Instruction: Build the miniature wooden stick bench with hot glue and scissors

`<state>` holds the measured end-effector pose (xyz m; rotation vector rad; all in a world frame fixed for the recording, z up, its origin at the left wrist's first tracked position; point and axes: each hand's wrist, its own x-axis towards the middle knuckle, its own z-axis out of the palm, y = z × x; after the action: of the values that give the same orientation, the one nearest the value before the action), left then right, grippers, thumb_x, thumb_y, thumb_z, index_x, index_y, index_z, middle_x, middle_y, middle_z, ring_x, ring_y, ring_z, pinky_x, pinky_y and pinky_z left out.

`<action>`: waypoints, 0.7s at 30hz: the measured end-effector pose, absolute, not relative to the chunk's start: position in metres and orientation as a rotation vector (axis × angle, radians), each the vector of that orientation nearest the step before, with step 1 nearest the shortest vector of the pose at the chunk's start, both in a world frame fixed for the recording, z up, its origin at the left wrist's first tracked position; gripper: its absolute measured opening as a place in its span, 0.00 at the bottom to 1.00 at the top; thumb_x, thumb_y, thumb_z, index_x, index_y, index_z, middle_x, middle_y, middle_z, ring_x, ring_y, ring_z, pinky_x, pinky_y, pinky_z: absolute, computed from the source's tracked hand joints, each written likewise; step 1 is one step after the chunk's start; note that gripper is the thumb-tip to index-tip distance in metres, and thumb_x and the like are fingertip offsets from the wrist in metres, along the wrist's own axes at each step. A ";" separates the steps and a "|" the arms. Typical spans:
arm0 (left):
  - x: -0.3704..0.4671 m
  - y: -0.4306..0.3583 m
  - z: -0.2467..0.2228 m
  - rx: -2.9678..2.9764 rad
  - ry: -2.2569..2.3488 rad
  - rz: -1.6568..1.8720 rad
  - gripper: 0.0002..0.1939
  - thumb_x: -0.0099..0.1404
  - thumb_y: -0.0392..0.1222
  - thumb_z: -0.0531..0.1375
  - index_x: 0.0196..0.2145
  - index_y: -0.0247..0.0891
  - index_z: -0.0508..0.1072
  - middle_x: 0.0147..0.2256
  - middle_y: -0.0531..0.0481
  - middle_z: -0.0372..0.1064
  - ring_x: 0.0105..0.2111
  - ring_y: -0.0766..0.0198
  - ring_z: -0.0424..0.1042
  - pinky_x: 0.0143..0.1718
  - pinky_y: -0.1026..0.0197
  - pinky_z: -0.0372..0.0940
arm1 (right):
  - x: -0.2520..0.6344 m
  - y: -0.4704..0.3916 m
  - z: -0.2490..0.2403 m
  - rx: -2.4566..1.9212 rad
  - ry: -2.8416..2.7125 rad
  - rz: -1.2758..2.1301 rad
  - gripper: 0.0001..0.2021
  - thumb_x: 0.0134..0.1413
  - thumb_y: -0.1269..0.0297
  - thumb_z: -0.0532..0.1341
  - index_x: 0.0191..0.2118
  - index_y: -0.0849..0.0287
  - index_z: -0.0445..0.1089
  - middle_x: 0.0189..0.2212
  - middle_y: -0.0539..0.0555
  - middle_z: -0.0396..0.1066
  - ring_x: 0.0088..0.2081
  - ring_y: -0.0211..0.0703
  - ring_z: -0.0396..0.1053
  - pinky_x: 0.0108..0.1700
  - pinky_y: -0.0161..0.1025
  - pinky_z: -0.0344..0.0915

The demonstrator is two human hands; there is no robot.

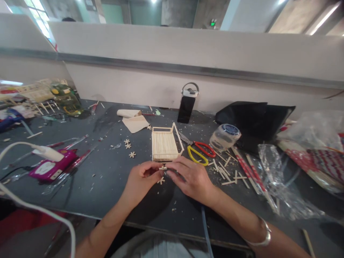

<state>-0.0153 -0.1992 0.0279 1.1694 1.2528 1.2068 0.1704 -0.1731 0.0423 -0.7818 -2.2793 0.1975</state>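
Between my two hands is a small star-shaped wooden piece (pixel 162 168), pinched by the fingertips. My left hand (pixel 143 181) grips it from the left, thumb and forefinger together. The fingers of my right hand (pixel 194 178) close on its right side. Another wooden star (pixel 161 180) lies on the table just below the fingertips. Right beyond my hands stands a small slatted frame of wooden sticks (pixel 164 145), with a raised rail on its right side. Several more stars (pixel 132 154) lie to its left.
Scissors with red and yellow handles (pixel 200 152), a clear jar (pixel 224 137) and loose sticks (pixel 223 172) lie to the right. A bottle with a phone (pixel 186 109) stands behind. A purple power strip (pixel 53 166) is at the left, plastic wrap (pixel 282 182) at the right.
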 end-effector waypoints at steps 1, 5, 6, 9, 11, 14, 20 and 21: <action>-0.015 -0.199 0.028 1.133 1.237 1.204 0.07 0.49 0.37 0.68 0.30 0.40 0.80 0.24 0.52 0.74 0.25 0.64 0.70 0.28 0.65 0.64 | 0.170 -0.172 0.041 -0.810 -2.281 0.179 0.09 0.63 0.66 0.56 0.44 0.59 0.72 0.38 0.56 0.75 0.39 0.41 0.73 0.41 0.36 0.70; -0.011 -0.199 0.030 1.089 1.205 1.192 0.07 0.48 0.35 0.67 0.29 0.40 0.79 0.24 0.53 0.74 0.25 0.65 0.70 0.30 0.64 0.66 | 0.169 -0.170 0.040 -0.860 -2.264 0.211 0.08 0.63 0.67 0.56 0.39 0.58 0.73 0.34 0.54 0.75 0.36 0.40 0.73 0.38 0.35 0.69; -0.011 -0.199 0.031 1.085 1.199 1.185 0.07 0.48 0.35 0.67 0.29 0.40 0.79 0.25 0.53 0.74 0.25 0.65 0.71 0.30 0.64 0.66 | 0.169 -0.170 0.041 -0.863 -2.269 0.219 0.08 0.62 0.68 0.56 0.38 0.58 0.73 0.33 0.54 0.75 0.35 0.40 0.73 0.37 0.35 0.68; -0.011 -0.198 0.031 1.081 1.186 1.161 0.08 0.48 0.36 0.68 0.29 0.39 0.79 0.26 0.53 0.75 0.26 0.65 0.71 0.31 0.63 0.66 | 0.168 -0.171 0.042 -0.876 -2.280 0.211 0.08 0.61 0.68 0.56 0.35 0.59 0.73 0.31 0.54 0.74 0.33 0.40 0.72 0.35 0.35 0.67; -0.016 -0.198 0.031 1.133 1.217 1.153 0.09 0.49 0.38 0.68 0.31 0.39 0.78 0.27 0.52 0.75 0.27 0.64 0.71 0.32 0.62 0.66 | 0.167 -0.171 0.043 -0.902 -2.261 0.208 0.09 0.61 0.69 0.56 0.34 0.59 0.73 0.30 0.54 0.73 0.32 0.39 0.71 0.33 0.34 0.65; -0.028 -0.195 0.034 1.307 1.366 1.193 0.10 0.52 0.41 0.67 0.35 0.40 0.78 0.28 0.52 0.73 0.28 0.64 0.70 0.31 0.62 0.64 | 0.167 -0.170 0.043 -0.959 -2.205 0.181 0.10 0.62 0.68 0.55 0.35 0.59 0.74 0.29 0.54 0.72 0.31 0.39 0.70 0.33 0.34 0.65; -0.048 -0.177 0.042 1.611 1.398 1.278 0.29 0.50 0.35 0.68 0.51 0.45 0.72 0.41 0.49 0.73 0.39 0.59 0.68 0.37 0.61 0.62 | 0.163 -0.169 0.044 -0.987 -2.212 0.000 0.12 0.65 0.66 0.54 0.38 0.59 0.75 0.29 0.55 0.72 0.32 0.40 0.70 0.35 0.35 0.65; -0.049 -0.173 0.042 1.645 1.363 1.244 0.32 0.49 0.34 0.68 0.53 0.46 0.70 0.43 0.49 0.74 0.39 0.59 0.68 0.37 0.61 0.61 | 0.162 -0.168 0.044 -0.984 -2.213 -0.036 0.12 0.65 0.66 0.54 0.38 0.59 0.75 0.29 0.55 0.72 0.32 0.40 0.70 0.35 0.35 0.65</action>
<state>-0.0492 -0.1729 0.0422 1.6454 1.3631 1.2443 0.1621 -0.1684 0.0437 -0.9840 -2.2133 -0.0364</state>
